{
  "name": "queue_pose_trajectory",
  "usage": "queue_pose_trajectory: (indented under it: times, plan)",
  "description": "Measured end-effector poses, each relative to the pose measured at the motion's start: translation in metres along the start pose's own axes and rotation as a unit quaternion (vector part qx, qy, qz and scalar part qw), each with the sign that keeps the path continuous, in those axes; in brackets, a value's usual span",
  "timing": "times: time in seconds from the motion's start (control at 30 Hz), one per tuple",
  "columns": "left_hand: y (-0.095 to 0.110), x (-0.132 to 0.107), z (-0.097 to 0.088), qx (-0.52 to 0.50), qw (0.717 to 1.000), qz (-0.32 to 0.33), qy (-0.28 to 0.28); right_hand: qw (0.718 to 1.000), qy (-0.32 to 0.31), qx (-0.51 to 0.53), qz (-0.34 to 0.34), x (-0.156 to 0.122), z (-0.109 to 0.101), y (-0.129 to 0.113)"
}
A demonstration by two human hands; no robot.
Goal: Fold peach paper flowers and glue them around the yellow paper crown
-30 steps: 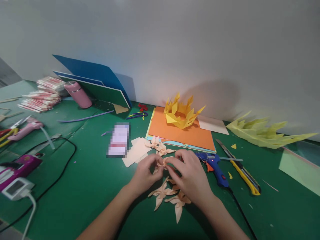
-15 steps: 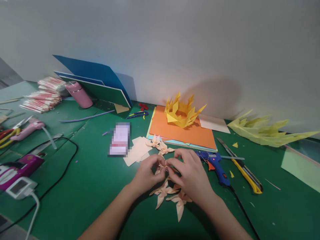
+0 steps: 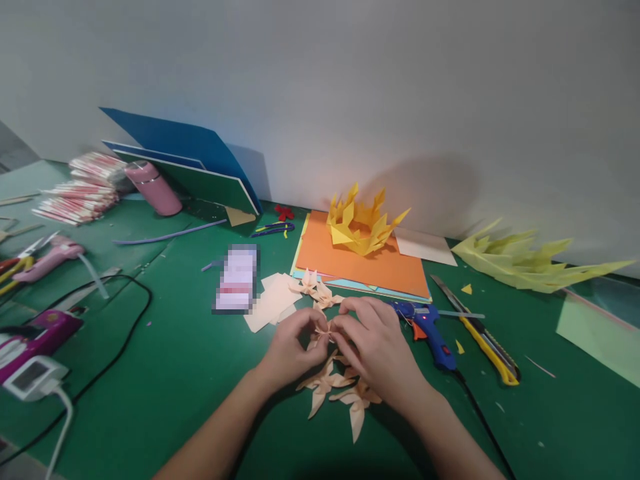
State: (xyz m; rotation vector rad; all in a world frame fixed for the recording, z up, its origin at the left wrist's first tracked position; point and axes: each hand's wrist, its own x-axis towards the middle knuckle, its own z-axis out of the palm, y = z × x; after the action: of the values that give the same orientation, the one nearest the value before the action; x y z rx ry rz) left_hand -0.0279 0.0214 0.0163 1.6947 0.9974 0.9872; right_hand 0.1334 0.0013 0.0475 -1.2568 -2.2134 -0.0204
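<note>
My left hand [image 3: 289, 349] and my right hand [image 3: 374, 350] meet over the green mat, both pinching a small peach folded paper flower [image 3: 326, 330] between fingertips. Two finished peach paper flowers [image 3: 334, 390] lie on the mat just below my hands, partly hidden by my right wrist. More peach flowers [image 3: 316, 289] lie beyond my fingers, next to loose peach paper squares [image 3: 273, 301].
A blue glue gun [image 3: 428, 331] and a yellow utility knife [image 3: 480, 337] lie right of my hands. Orange paper [image 3: 350, 263] carries a yellow folded crown [image 3: 364, 222]. A blurred card [image 3: 236, 278], black cable [image 3: 117, 350], pink devices [image 3: 35, 337], blue boards [image 3: 190, 163] are left.
My fingers have shifted slightly on the small peach flower, still pinching it in the same place. Nothing else on the mat has moved.
</note>
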Motion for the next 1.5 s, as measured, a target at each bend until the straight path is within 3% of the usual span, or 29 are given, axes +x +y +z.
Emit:
queue_pose_trajectory:
  times: [0.43, 0.63, 0.9, 1.1, 1.3, 1.5]
  plan:
    - [-0.001, 0.004, -0.005, -0.186, 0.972, -0.042, 0.138, 1.000, 0.009, -0.004, 0.025, -0.002, 0.004, 0.004]
    - [0.003, 0.004, -0.003, -0.201, 0.969, -0.079, 0.116, 1.000, 0.010, -0.016, 0.018, -0.002, 0.005, 0.003]
    - [-0.002, 0.005, -0.007, -0.224, 0.960, -0.096, 0.138, 1.000, -0.008, -0.001, 0.004, -0.004, 0.008, 0.004]
    - [-0.006, 0.000, 0.000, -0.181, 0.980, -0.082, 0.034, 0.999, -0.016, -0.025, -0.022, -0.005, 0.011, 0.004]
    - [-0.002, -0.001, 0.005, -0.121, 0.990, -0.073, 0.028, 0.999, -0.013, -0.028, -0.027, -0.004, 0.013, 0.005]
    - [-0.001, 0.002, 0.002, -0.156, 0.983, -0.098, 0.019, 1.000, -0.016, -0.016, -0.021, -0.005, 0.012, 0.007]
